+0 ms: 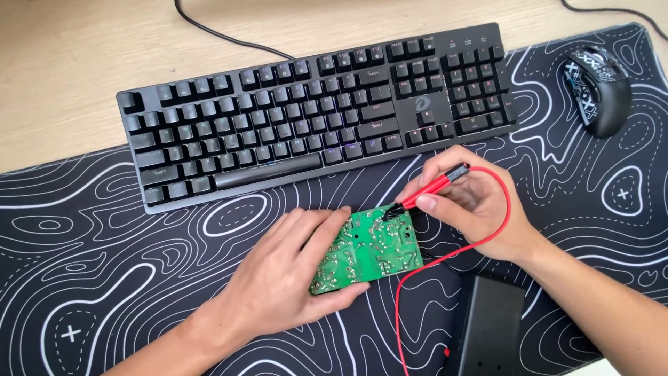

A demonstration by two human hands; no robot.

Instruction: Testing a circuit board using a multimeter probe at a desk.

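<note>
Head view: green circuit board [367,249] lies solder side up on the patterned desk mat [104,230], just in front of the black keyboard [313,111]. Left hand [292,278] cups its left edge, fingers [327,233] clasped over the top and thumb under the near edge. Right hand [473,205] pinches a red probe [430,190] pen-style; the black tip touches the board's upper right corner. Red lead [487,240] loops toward a black box [487,327]. Mouse [598,87] lies well apart.

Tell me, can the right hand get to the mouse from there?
Probably yes. The right hand holds a red probe, but only bare mat lies between it and the mouse.
</note>
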